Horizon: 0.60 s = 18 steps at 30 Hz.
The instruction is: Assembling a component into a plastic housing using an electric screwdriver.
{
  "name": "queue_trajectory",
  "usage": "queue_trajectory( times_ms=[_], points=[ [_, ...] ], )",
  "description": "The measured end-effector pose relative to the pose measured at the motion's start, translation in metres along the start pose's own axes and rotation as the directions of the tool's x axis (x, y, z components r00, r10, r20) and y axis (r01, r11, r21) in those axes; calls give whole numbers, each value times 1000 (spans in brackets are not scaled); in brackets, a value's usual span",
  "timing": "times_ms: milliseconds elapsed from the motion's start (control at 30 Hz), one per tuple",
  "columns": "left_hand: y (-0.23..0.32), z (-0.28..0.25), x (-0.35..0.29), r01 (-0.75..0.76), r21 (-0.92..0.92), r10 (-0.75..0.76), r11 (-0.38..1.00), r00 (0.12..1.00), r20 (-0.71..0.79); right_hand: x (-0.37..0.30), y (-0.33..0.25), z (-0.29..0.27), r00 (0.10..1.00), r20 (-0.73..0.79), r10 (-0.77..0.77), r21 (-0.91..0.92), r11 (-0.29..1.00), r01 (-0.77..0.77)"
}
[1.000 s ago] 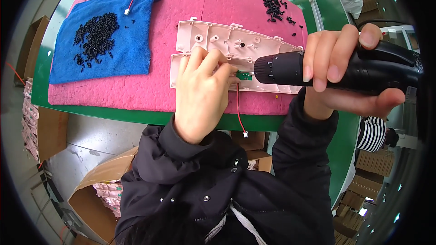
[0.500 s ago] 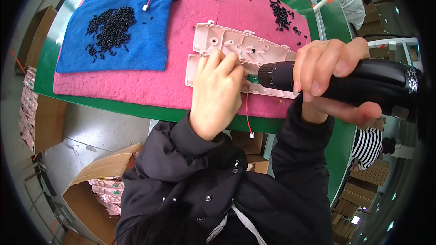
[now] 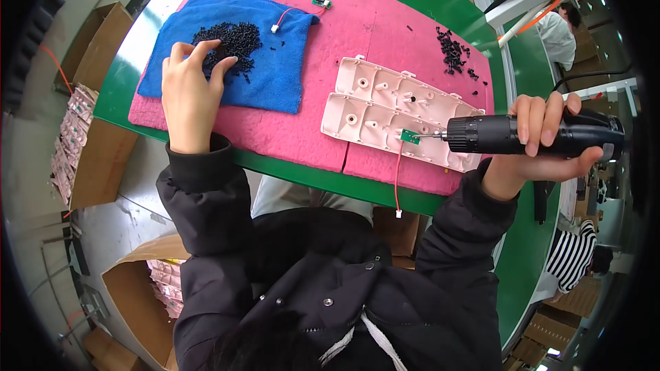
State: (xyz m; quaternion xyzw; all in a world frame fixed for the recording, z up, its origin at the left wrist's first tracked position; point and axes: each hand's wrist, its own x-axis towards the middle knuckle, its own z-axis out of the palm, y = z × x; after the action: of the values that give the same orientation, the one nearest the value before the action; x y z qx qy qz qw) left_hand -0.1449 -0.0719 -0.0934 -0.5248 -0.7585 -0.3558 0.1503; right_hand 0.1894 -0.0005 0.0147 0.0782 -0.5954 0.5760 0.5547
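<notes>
My left hand (image 3: 191, 89) is over the near left edge of a pile of small black screws (image 3: 239, 38) on a blue cloth (image 3: 271, 86). Its thumb and fingers are curved with a gap between them. In my right hand (image 3: 537, 127) is a black electric screwdriver (image 3: 481, 135), held level and pointing left. The bit reaches a small green circuit board (image 3: 410, 137) in the nearer of two pale pink plastic shell halves (image 3: 371, 125). From the board a red wire (image 3: 397, 175) hangs over the table edge, ending in a white connector. The other shell half (image 3: 388, 88) lies just behind.
A pink foam mat (image 3: 330, 34) covers much of the green table (image 3: 289, 180). Another circuit board (image 3: 321, 4) with a wired connector lies behind the cloth. More screws (image 3: 452, 53) are at the far right. Cardboard boxes (image 3: 137, 302) hold pink parts at left. Two people sit at right.
My left hand has left the shell half and moved left to the screw pile. The screwdriver has drawn slightly right, uncovering its bit and the circuit board. The view has shifted.
</notes>
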Motion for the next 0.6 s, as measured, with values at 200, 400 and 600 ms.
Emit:
queue_trajectory(
  times_ms=[200,400,600],
  points=[
    [4,9,16,58,-180,-27,982,985,169,-2,-7,-13,988,-153,23,14,1000,-21],
    [13,16,21,-90,-35,94,995,983,161,-4,-14,-31,979,-201,40,87,996,-23],
    [23,17,22,-99,-116,112,988,987,114,-5,-15,-35,950,-311,33,86,996,-7]
  ],
)
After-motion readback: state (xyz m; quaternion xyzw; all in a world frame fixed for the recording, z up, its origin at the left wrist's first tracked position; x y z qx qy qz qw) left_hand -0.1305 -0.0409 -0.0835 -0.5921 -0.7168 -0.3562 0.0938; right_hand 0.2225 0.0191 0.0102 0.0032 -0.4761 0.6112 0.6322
